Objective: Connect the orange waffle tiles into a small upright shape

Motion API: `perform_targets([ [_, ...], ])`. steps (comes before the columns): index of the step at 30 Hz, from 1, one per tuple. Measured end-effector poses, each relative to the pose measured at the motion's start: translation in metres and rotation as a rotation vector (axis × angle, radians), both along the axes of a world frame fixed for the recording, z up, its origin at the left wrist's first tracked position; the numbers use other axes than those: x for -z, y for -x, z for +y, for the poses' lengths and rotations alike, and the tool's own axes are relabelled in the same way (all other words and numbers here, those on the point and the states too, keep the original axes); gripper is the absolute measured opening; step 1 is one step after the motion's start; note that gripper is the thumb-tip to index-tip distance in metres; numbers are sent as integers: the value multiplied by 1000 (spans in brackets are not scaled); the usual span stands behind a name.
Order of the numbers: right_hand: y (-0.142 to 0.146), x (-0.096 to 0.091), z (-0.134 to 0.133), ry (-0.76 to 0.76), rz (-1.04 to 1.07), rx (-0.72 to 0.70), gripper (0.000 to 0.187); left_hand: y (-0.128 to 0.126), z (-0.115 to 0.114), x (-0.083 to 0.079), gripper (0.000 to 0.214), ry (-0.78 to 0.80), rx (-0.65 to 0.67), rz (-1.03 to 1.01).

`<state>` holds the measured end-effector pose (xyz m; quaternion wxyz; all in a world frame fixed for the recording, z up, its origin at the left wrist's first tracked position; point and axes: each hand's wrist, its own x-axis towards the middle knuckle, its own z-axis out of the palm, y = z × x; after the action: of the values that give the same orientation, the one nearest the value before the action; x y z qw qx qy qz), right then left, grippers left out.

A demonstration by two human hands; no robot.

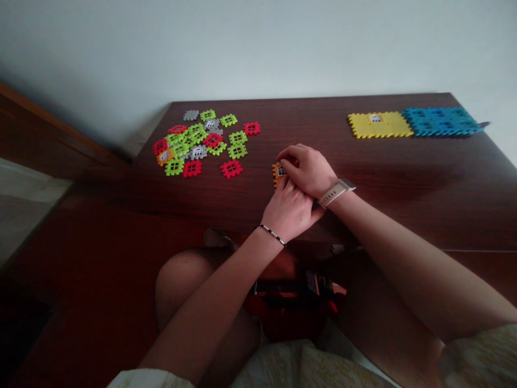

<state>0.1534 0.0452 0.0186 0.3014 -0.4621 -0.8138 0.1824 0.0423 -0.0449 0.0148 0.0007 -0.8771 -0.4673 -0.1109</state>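
Right hand (307,171) and left hand (288,211) clasp an orange waffle block (278,174) at twelve o'clock. A fumbled grip could fling it into the loose blocks (197,133).

orange plastic waffle block (278,175) | notched edges, white window | partly hidden | pinched by my right hand (307,170), touching my left hand (286,211)

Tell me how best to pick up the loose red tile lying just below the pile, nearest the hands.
Pinch the red interlocking tile across two opposite toothed edges, coming down from above on its near side. It lies flat on the wooden table, so the edges are the easiest hold, and its near side looks free of other tiles. The window openings leave little solid surface in the middle.
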Motion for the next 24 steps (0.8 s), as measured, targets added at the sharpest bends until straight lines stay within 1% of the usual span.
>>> perform_targets([
  [15,1,-2,0,19,-6,4,24,0,-1,-4,51,50,-10,7],
  [24,2,0,1,17,-5,16,23,-1,-1,-6,53,77,-5,9],
])
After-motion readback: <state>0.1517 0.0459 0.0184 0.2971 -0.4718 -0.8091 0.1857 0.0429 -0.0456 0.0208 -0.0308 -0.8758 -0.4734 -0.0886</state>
